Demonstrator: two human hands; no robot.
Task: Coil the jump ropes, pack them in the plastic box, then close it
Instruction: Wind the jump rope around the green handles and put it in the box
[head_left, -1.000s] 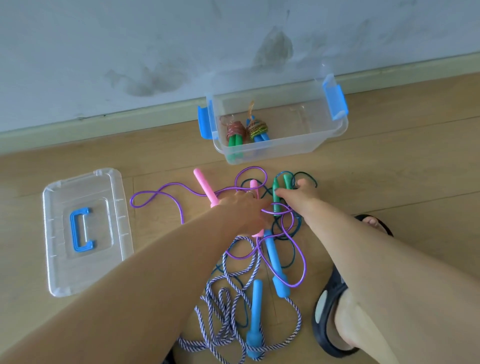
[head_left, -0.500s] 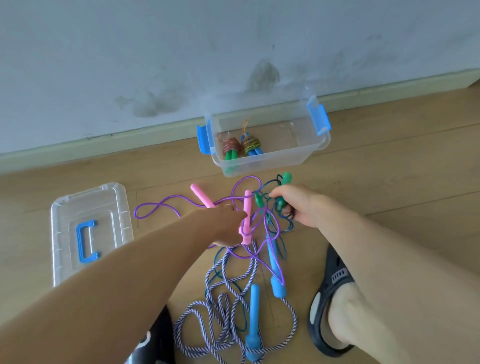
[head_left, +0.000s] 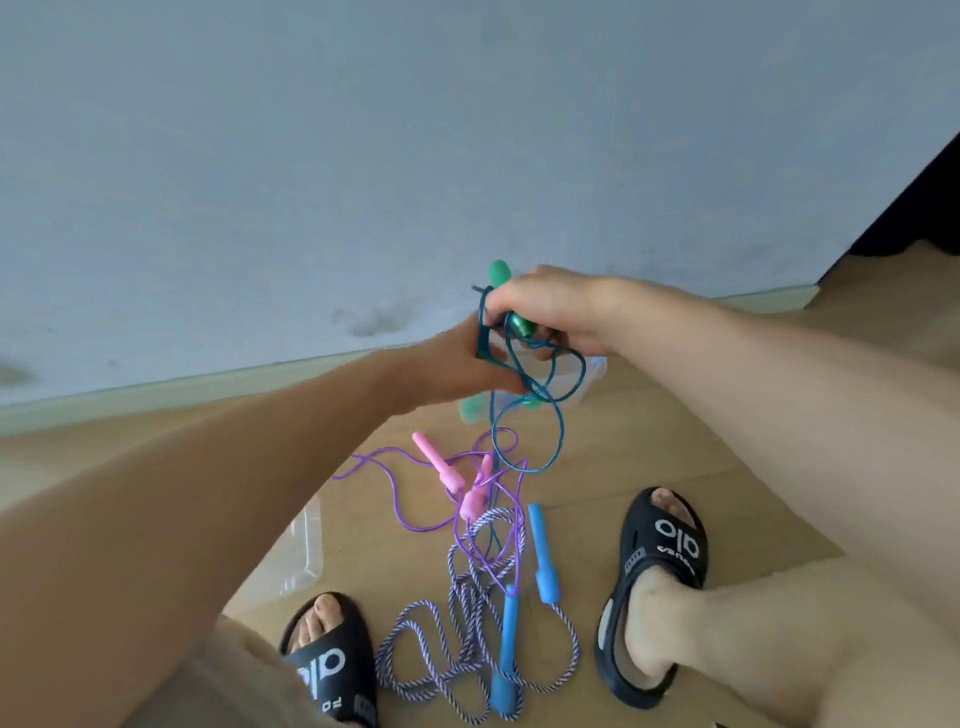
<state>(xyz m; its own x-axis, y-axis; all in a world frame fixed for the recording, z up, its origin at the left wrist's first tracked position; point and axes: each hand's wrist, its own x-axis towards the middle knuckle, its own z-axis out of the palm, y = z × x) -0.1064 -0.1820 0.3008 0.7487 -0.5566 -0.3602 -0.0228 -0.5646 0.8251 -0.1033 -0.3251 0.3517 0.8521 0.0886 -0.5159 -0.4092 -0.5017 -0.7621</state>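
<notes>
A: Jump ropes lie in a tangle on the wooden floor (head_left: 649, 441) between two black sandals (head_left: 657, 582); the striped rope (head_left: 467, 629) with blue handles nearest, the purple rope (head_left: 410, 499) with pink handles beyond it.

B: And the teal rope (head_left: 524, 415)?

A: Lifted; its loops hang from both hands. The right hand (head_left: 558, 312) is closed around a green handle (head_left: 501, 275); the left hand (head_left: 467, 364) is curled on the cord, the other green handle just below it.

B: The box?

A: Mostly hidden behind the hands.
</notes>
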